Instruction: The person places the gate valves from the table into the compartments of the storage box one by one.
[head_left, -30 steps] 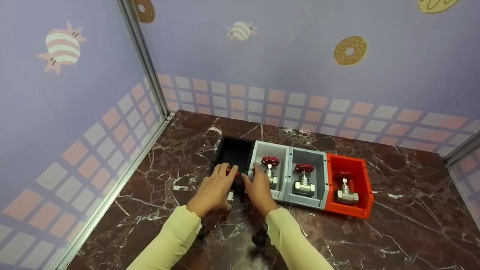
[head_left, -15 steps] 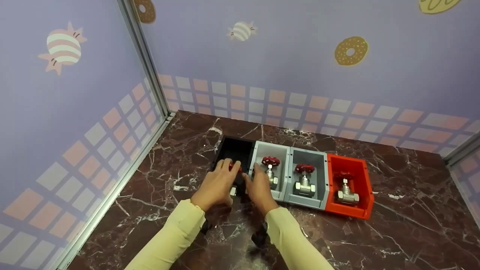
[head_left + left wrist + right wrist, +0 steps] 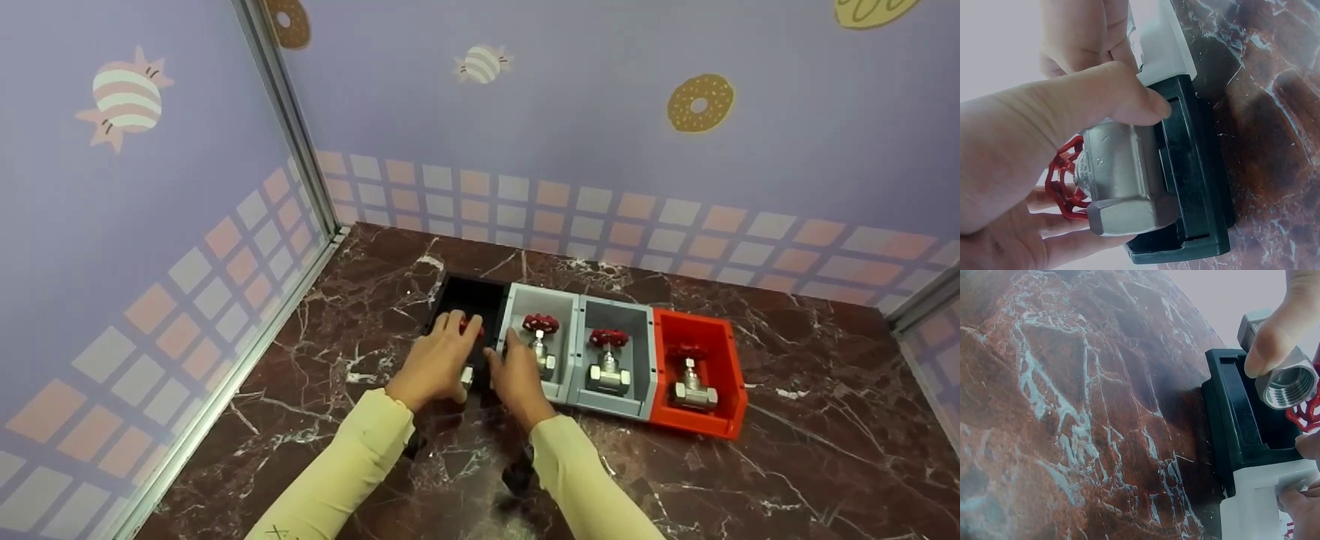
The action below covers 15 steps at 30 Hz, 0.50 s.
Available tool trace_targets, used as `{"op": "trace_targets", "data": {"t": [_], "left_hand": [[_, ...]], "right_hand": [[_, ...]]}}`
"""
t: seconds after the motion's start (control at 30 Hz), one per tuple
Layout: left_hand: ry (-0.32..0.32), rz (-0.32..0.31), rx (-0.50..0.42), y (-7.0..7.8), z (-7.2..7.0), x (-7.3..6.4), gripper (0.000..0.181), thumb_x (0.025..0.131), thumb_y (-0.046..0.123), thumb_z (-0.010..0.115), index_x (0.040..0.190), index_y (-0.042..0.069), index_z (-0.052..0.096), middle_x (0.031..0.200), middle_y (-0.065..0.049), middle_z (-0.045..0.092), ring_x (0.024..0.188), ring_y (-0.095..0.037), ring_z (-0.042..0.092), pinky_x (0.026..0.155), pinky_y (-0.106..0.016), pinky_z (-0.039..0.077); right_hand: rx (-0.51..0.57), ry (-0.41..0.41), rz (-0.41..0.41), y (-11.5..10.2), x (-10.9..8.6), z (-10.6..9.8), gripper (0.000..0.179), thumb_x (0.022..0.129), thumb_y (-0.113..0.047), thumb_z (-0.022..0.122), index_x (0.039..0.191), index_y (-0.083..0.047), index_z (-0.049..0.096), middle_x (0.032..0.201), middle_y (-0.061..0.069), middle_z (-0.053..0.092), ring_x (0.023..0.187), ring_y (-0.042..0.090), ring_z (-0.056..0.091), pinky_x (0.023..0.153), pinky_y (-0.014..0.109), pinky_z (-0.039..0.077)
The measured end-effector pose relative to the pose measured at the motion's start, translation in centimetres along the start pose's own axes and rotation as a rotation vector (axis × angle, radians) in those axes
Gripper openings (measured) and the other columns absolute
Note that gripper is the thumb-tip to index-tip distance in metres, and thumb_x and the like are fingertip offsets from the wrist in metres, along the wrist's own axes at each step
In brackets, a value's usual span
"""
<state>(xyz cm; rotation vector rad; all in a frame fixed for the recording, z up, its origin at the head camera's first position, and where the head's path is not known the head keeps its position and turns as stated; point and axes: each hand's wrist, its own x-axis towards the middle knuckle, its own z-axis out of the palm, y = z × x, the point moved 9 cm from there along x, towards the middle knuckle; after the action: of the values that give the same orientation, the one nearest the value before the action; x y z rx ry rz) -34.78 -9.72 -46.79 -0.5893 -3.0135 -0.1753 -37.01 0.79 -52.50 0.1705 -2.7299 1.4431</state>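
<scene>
My left hand (image 3: 433, 360) grips a metal valve (image 3: 1123, 174) with a red handwheel (image 3: 1067, 180), its thumb lying along the valve body. The valve is tilted over the front opening of the black bin (image 3: 474, 296), and its threaded end (image 3: 1289, 387) shows in the right wrist view. Beside it, my right hand (image 3: 519, 375) straddles the adjoining walls of the black bin and the light grey bin (image 3: 555, 300), thumb on the black side and fingers on the grey side. Much of the held valve is hidden by the left hand in the head view.
A blue-grey bin (image 3: 634, 322) and an orange-red bin (image 3: 733, 375) continue the row to the right. One red-wheeled valve stands in each of the three bins right of the black one. Patterned walls (image 3: 525, 112) enclose the dark marbled surface (image 3: 337, 322).
My left hand has moved slightly forward and to the right, carrying the valve farther over the black bin. The right hand has stayed at the adjoining bin walls.
</scene>
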Motion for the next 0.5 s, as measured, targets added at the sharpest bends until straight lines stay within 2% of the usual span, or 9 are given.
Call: {"op": "trace_targets", "data": {"t": [0.07,0.17,0.27,0.33,0.4,0.5], "left_hand": [[-0.005,-0.001,0.001,0.0,0.0,0.1,0.113,0.049,0.027,0.094,0.144,0.009,0.035,0.137,-0.02,0.043,0.125,-0.038,0.046,0.069,-0.051,0.054],[-0.007,-0.001,0.008,-0.1,0.1,0.4,0.114,0.049,0.028,0.094,0.144,0.009,0.035,0.137,-0.02,0.043,0.126,-0.037,0.045,0.07,-0.051,0.054],[-0.008,0.003,0.011,-0.1,0.2,0.7,0.114,0.05,0.028,0.094,0.145,0.009,0.035,0.137,-0.02,0.043,0.126,-0.037,0.045,0.071,-0.051,0.054],[-0.008,0.003,0.012,-0.2,0.3,0.9,0.114,0.049,0.028,0.094,0.145,0.009,0.035,0.137,-0.02,0.043,0.125,-0.037,0.046,0.072,-0.051,0.055],[-0.015,-0.001,0.009,-0.2,0.4,1.1,0.114,0.05,0.029,0.094,0.145,0.008,0.034,0.139,-0.021,0.043,0.126,-0.037,0.045,0.073,-0.05,0.055],[-0.026,-0.013,0.01,-0.4,0.5,1.3,0.115,0.05,0.029,0.094,0.145,0.008,0.033,0.14,-0.021,0.041,0.127,-0.037,0.044,0.074,-0.05,0.055]], "right_hand": [[-0.013,0.008,0.0,0.0,0.0,-0.1,0.062,0.095,-0.018,0.061,0.143,0.01,0.036,0.128,0.031,0.057,0.101,0.032,0.067,0.101,0.044,0.046],[-0.01,0.001,0.025,0.1,0.2,-0.1,0.062,0.094,-0.019,0.062,0.144,0.009,0.036,0.1,0.028,0.068,0.079,0.031,0.07,0.099,0.043,0.048],[-0.006,-0.006,0.054,0.3,0.3,-0.1,0.063,0.093,-0.019,0.063,0.144,0.008,0.037,0.093,0.026,0.069,0.071,0.03,0.067,0.097,0.042,0.049],[-0.005,0.0,0.061,0.4,0.3,-0.2,0.063,0.092,-0.019,0.064,0.143,0.008,0.038,0.113,0.029,0.065,0.091,0.032,0.068,0.098,0.044,0.049],[-0.007,0.006,0.065,0.4,0.3,-0.2,0.063,0.092,-0.02,0.065,0.142,0.008,0.04,0.13,0.029,0.056,0.111,0.035,0.062,0.1,0.045,0.047],[-0.011,0.014,0.063,0.4,0.3,-0.3,0.063,0.091,-0.02,0.066,0.142,0.008,0.041,0.136,0.028,0.052,0.126,0.036,0.053,0.102,0.046,0.045]]}}
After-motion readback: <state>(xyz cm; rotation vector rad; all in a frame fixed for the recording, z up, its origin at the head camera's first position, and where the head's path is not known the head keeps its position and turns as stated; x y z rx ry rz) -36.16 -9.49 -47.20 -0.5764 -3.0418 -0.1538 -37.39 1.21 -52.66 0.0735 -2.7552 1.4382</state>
